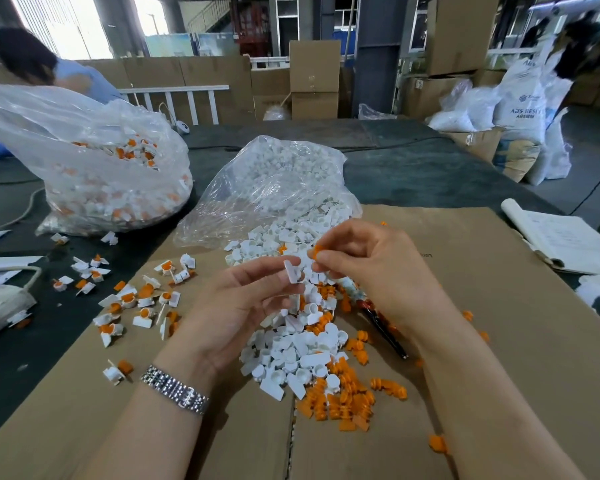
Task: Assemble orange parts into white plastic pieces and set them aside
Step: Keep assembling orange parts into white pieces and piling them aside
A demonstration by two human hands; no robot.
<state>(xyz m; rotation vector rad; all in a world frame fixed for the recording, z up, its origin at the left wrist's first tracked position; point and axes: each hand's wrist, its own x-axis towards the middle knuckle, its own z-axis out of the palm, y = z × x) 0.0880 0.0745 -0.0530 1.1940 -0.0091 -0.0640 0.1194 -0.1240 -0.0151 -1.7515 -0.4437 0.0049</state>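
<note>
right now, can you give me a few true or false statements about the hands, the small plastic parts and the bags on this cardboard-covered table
1. The right hand pinches a small orange plastic plug. True.
2. The left hand is empty. False: it holds a small white plastic piece at its fingertips.
3. A silver metal watch sits on the left wrist. True.
4. The orange plug is already seated in the held white piece. False: the two are still apart, one in each hand.
5. The clear plastic bag at far left holds only white pieces. False: orange shows among its white parts.
6. Finished white-and-orange pieces lie scattered left of the left hand. True.
</note>
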